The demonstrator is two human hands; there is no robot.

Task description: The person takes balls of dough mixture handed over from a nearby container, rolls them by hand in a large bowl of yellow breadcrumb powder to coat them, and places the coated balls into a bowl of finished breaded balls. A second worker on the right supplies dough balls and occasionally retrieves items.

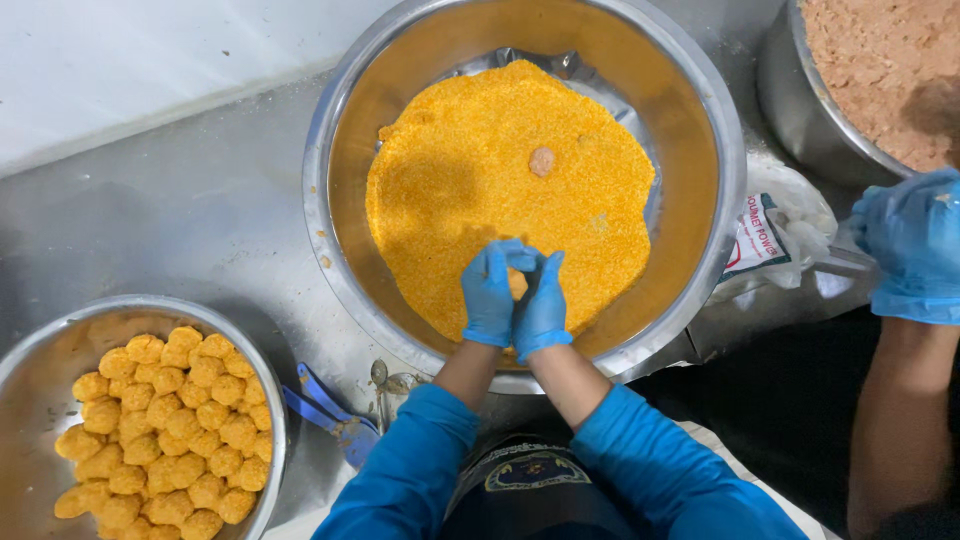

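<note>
— What sits far left of your fingers?

— A round steel bowl (30,400) heaped with orange crumb-coated balls (165,430).

— And your hands?

— Your left hand (488,293) and right hand (541,305), both in blue gloves, meet over the wide steel basin (335,150) of orange breadcrumbs (460,180). Your fingers (497,262) curl together, pinching a small crumbed piece (518,284) between them. Just beyond your fingertips lies a bare brownish ball (541,160).

— Further right?

— Another person's gloved hand (915,245) beside a steel bowl of brown mince (790,100).
</note>
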